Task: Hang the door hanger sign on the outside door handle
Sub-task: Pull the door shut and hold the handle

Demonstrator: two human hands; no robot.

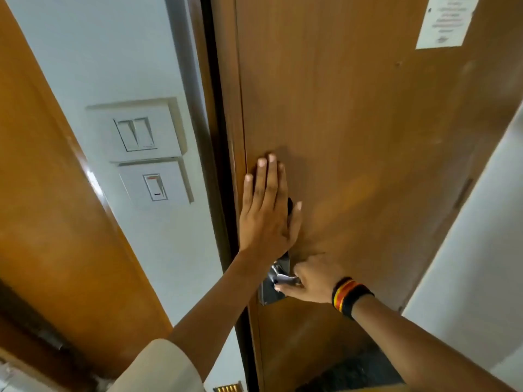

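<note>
Nearest, at the bottom, a cream sleeve (158, 366) covers the left upper arm, and a black, red and yellow striped wristband (351, 296) circles the right wrist. Just beyond, the right hand (310, 280) is wrapped around the shiny metal lever door handle (278, 274), fingers curled closed over the lever, which sits on a metal backplate (268, 294) near the door's left edge. Above it, the left hand (267, 210) lies flat and spread on the brown wooden door (353, 123), holding nothing, though something dark peeks out by the thumb that I cannot identify. The door hanger sign is not to be seen anywhere: neither hand carries it and nothing hangs on the lever. Judging from this, the task is at an early stage; the door looks shut against its dark frame (218, 137), so it probably has to be opened before the outside handle can be reached, and the sign fetched. To the left, two white wall switch plates (141, 134) sit on the pale wall. Farthest up, a white printed paper notice (447, 21) is stuck to the door.
</note>
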